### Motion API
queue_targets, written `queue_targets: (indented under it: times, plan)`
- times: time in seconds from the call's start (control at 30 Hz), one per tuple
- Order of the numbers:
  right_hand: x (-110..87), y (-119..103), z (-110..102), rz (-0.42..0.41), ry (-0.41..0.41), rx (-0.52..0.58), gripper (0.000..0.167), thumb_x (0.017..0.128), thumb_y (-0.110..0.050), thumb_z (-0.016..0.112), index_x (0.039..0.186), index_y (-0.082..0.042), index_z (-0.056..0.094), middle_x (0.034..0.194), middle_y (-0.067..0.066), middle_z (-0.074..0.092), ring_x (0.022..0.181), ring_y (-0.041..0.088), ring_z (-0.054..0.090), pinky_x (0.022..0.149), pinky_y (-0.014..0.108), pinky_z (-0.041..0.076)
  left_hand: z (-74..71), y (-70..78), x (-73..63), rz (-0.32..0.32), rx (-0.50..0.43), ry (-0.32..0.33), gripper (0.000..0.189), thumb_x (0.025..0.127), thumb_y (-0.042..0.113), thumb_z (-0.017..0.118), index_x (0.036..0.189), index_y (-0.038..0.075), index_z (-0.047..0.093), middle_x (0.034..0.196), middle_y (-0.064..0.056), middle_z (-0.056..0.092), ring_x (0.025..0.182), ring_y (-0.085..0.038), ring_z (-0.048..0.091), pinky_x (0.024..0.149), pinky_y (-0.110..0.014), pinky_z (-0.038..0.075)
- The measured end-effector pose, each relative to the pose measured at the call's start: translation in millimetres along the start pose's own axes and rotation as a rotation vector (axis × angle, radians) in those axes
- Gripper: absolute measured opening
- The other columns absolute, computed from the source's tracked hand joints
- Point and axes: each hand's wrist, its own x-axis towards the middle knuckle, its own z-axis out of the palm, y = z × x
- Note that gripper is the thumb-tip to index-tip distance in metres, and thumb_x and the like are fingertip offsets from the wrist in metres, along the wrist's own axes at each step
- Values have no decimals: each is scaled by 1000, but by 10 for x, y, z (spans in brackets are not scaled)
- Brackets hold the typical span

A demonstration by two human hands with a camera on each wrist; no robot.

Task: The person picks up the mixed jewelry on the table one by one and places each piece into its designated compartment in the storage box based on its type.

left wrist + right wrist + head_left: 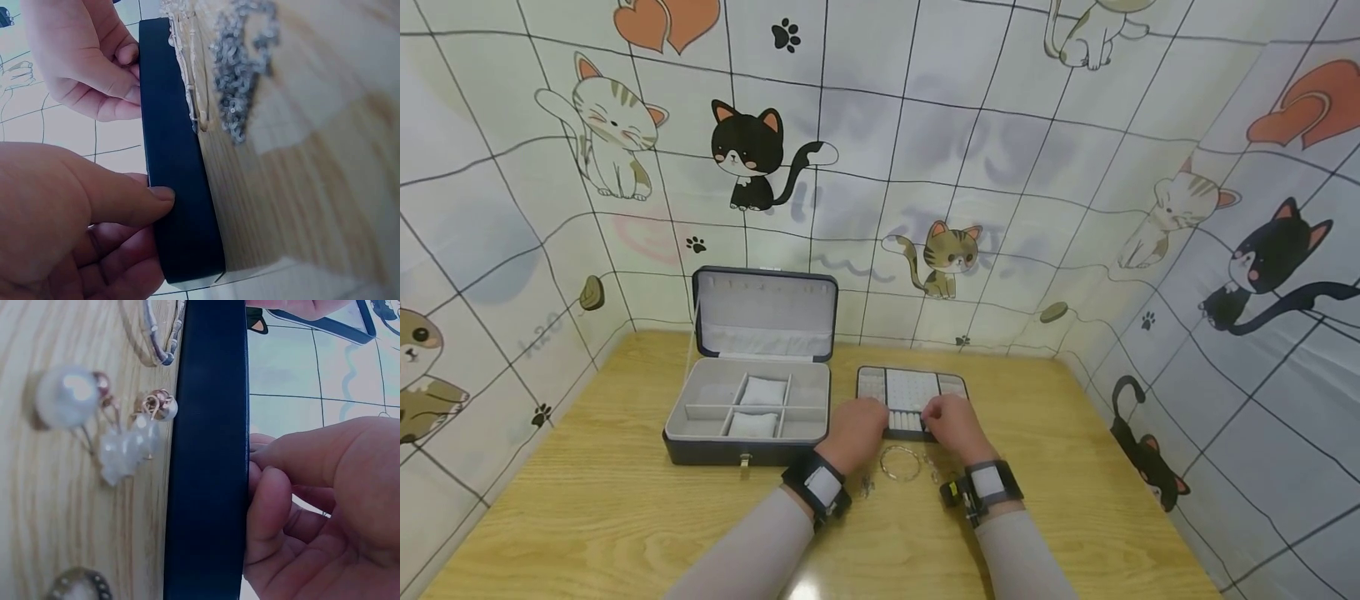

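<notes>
A dark jewelry tray (912, 387) with pale compartments and a row of ring slots lies on the table. My left hand (855, 433) grips its front left edge, thumb (159, 197) against the dark side wall and fingers bent over the top. Over the ring slots, my right hand (958, 425) has thumb and fingers curled together at the front edge; whatever may be between the fingertips is hidden. In front of the tray lie a thin bangle (883, 457), a bunched silver chain (234, 69) and pearl earrings (67, 397) with clear beads.
An open dark jewelry box (700, 454) stands left of the tray, lid (767, 312) raised, two pale cushions (764, 392) in its middle compartments. A blurred round ornament (78, 584) lies near the earrings. Cat-print cloth (865, 125) walls in the wooden table (587, 500).
</notes>
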Motion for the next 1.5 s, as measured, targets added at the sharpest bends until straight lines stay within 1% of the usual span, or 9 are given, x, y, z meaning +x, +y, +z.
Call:
queue_targets:
  times: [0.17,0.37,0.63,0.8,1.0,1.1,1.2,1.4,1.5]
  plan:
    - [-14,-23,-10,4,-9,2,13,93,-3,74,82,-11,76,90,6,73,80,18,61,69,32,51,-8,-2,-2,-5,2,-9,13,91,11,72,80,17,70,76,0,67,67,-17,59,59,-34,50]
    - [-13,-15,-5,8,-11,-3,14,93,-3,74,81,-11,75,91,6,73,79,18,61,69,31,51,7,0,2,-3,0,-4,14,91,10,72,79,16,69,75,0,66,66,-17,57,59,-34,50]
    - [-5,-22,4,4,-3,-8,14,92,-3,75,80,-11,75,88,5,73,78,18,60,68,31,50,6,4,-2,-2,9,5,14,92,11,72,79,16,69,74,0,65,65,-17,57,56,-34,48]
    - [2,-9,9,3,-7,2,14,92,-4,75,80,-12,74,89,4,73,80,18,61,71,32,51,0,2,-3,-3,19,7,14,92,11,72,79,17,70,73,0,65,64,-17,57,55,-34,48]
    - [8,40,-8,-23,-9,21,11,91,-6,78,83,-13,75,91,3,74,82,17,63,77,36,56,1,-1,2,5,2,11,12,90,10,73,80,16,70,73,0,65,64,-16,56,55,-34,48]
    - [8,72,-18,-26,-15,41,12,91,-7,78,83,-14,75,91,3,75,82,17,63,78,36,56,1,5,7,5,-2,3,13,90,9,73,80,16,70,74,0,65,64,-16,55,55,-33,47]
    - [2,93,-31,-17,-28,69,11,91,-7,78,84,-15,76,92,3,75,82,17,64,76,35,56,-5,12,11,2,-1,-6,13,92,10,72,80,16,70,74,0,65,65,-16,55,55,-33,46]
    - [-4,96,-64,13,-67,107,9,92,-9,78,87,-16,77,93,1,74,81,16,65,73,32,56,-7,10,7,-4,2,-2,13,91,9,73,80,16,69,74,0,65,65,-16,56,54,-33,47]
    - [-6,100,-80,-4,-80,119,10,93,-9,77,86,-16,77,89,1,74,76,15,65,70,31,55,-8,6,-4,-4,5,3,15,92,10,72,79,17,69,74,0,66,65,-15,57,54,-33,48]
